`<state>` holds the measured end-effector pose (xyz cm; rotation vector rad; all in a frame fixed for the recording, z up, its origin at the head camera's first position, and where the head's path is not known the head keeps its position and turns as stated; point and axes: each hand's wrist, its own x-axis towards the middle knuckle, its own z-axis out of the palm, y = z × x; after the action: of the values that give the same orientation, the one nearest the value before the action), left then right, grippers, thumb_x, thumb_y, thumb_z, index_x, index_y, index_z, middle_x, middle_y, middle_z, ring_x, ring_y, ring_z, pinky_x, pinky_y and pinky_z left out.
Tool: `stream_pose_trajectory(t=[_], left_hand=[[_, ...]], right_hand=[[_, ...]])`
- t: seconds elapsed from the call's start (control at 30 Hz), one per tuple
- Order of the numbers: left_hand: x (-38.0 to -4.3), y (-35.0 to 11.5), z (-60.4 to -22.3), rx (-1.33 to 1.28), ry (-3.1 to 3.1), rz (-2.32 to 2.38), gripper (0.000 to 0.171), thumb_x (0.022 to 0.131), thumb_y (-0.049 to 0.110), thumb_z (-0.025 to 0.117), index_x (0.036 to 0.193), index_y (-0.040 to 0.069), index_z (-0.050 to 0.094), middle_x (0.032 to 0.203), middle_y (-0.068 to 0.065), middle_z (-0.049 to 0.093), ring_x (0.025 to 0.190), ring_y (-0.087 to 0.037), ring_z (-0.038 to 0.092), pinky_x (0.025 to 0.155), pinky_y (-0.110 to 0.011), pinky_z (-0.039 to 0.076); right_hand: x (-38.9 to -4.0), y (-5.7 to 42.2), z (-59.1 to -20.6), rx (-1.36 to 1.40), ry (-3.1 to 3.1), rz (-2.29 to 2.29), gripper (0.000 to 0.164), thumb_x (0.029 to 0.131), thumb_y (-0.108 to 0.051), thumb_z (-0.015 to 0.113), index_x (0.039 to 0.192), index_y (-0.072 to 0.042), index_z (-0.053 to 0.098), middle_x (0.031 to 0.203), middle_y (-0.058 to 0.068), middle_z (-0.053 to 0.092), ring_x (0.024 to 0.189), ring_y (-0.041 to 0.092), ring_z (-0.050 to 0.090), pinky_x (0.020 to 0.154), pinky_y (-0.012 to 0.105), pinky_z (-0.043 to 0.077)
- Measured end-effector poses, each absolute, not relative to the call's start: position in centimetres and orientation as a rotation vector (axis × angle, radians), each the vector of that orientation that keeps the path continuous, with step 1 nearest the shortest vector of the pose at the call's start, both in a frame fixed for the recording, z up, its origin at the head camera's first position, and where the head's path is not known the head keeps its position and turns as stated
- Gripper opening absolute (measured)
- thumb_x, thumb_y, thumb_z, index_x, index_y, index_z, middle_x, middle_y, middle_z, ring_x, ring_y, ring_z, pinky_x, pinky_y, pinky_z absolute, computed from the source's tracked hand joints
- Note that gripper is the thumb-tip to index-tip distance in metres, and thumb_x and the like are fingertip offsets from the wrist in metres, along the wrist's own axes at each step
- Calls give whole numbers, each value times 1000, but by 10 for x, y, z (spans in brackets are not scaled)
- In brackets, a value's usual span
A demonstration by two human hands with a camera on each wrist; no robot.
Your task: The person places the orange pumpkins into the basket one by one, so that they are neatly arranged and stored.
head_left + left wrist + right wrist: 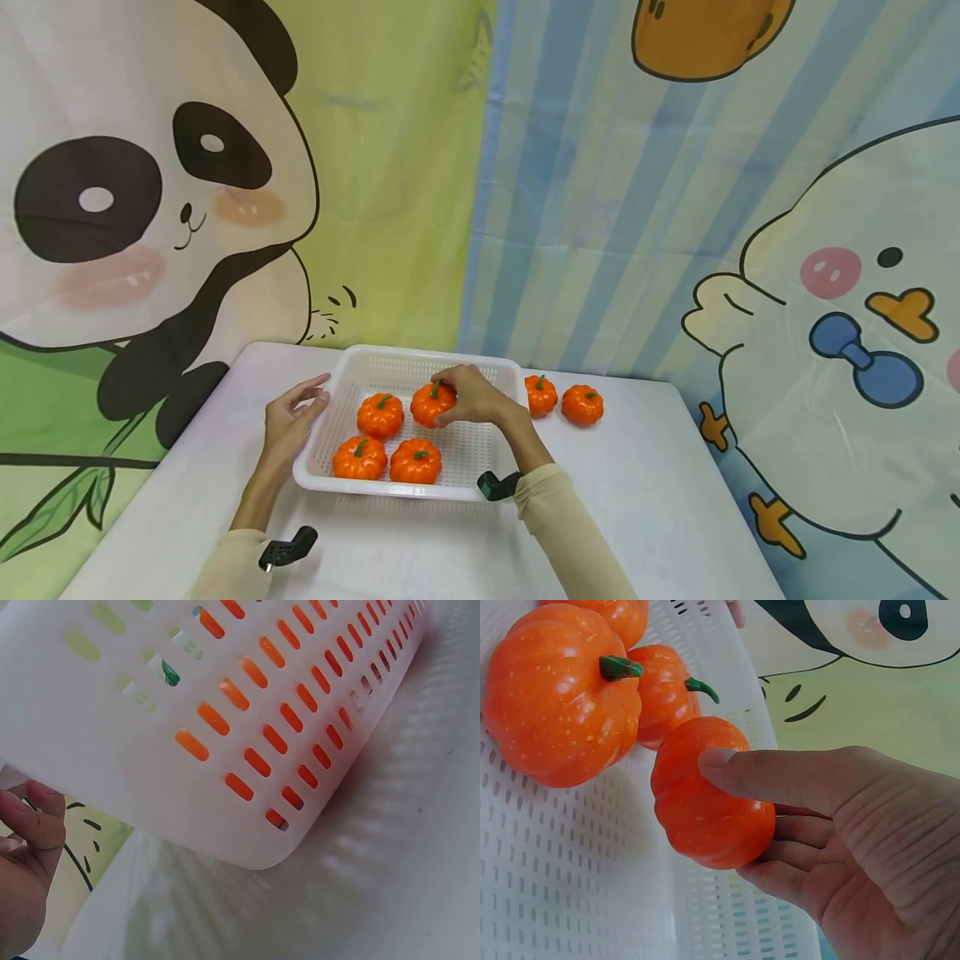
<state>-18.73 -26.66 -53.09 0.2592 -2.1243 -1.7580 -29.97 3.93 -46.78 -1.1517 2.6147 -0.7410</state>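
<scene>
A small orange pumpkin (709, 814) is pinched between the thumb and fingers of my right hand (476, 395), over the back part of a white perforated basket (375, 486). In the head view this pumpkin (429, 406) has its green stem upward. Another pumpkin (380, 416) sits just left of it. Two more, a left pumpkin (358, 458) and a right pumpkin (416, 462), lie side by side along the basket's front. My left hand (291, 417) rests at the basket's left side with fingers at the rim; the left wrist view shows orange through the wall's slots.
Right of the basket, a pumpkin (541, 396) stands close to its wall and another pumpkin (582, 405) lies beside that one on the white table (637, 500). Behind the table hangs a curtain (405, 208) printed with cartoon animals.
</scene>
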Motion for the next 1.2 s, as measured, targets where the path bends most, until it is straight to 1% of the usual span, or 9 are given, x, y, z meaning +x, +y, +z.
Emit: stream_pose_trajectory(t=[0.1,0.23,0.33,0.5,0.7,0.8,1.03,1.2], left_hand=[[-189,-268,-535,253,-2112,-1757,46,98,24,67,140,8,60,108,3,62,72,-4,65,67,-16,55],[-189,-267,-535,259,-2122,-1750,46,98,26,66,140,9,59,108,2,61,73,-5,65,68,-17,56],[-188,-267,-534,264,-2124,-1767,46,98,24,66,140,8,59,109,1,61,73,-6,66,68,-17,56],[-183,-264,-522,264,-2105,-1818,45,97,19,67,139,3,59,108,-3,61,71,-8,65,66,-18,56],[-175,-258,-506,269,-2117,-1807,44,97,16,67,138,1,59,111,-12,61,75,-11,66,67,-18,57],[-173,-257,-503,273,-2124,-1797,45,98,17,66,139,1,59,113,-14,61,76,-10,66,68,-18,57],[-172,-256,-503,275,-2142,-1763,44,98,18,66,139,2,59,114,-15,61,78,-8,64,68,-17,56],[-171,-257,-503,273,-2148,-1752,44,98,18,66,138,3,60,114,-15,61,77,-7,63,67,-16,54]], right_hand=[[-301,37,-470,-1159,2608,-726,69,72,-23,91,133,-5,63,127,5,71,114,17,62,108,33,46],[-302,34,-474,-1159,2586,-726,70,71,-21,92,133,-4,63,125,6,71,113,16,64,105,31,49],[-303,32,-476,-1155,2585,-719,70,70,-22,92,132,-5,64,123,5,72,111,14,64,106,30,48],[-306,30,-479,-1164,2585,-695,69,69,-22,92,130,-5,65,122,5,72,111,15,64,105,30,48],[-309,28,-481,-1165,2556,-683,66,70,-21,92,128,-5,66,120,6,73,109,16,65,102,28,50],[-310,27,-482,-1160,2536,-692,64,70,-20,92,127,-4,66,119,7,73,108,17,65,101,28,51],[-315,25,-488,-1178,2524,-693,63,69,-20,92,125,-3,67,117,8,74,107,16,66,99,28,51],[-316,23,-490,-1152,2505,-708,63,69,-19,93,124,-5,66,120,10,73,112,20,66,103,31,50]])
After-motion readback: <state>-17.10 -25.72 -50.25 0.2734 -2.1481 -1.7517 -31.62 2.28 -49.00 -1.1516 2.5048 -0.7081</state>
